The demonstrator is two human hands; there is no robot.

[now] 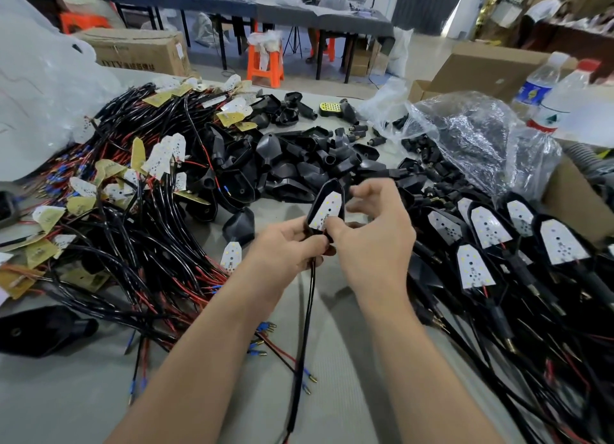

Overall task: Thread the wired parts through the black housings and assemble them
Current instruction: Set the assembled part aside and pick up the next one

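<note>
Seating the board, frame centre
Left grip (292, 244) clasped the black housing (329, 186) by its neck; right grip (375, 231), fingers loose, thumbed the white board (327, 207) in. Pressing evenly, cable (307, 310) pulled snug, looked wisest.

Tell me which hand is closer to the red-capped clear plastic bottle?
Right. The right hand is below-left of the red-capped clear plastic bottle; the left hand is farther left.

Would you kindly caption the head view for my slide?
Left hand grips a black housing while the right hand presses its thumb on the white LED board inside, cable hanging below.
</note>
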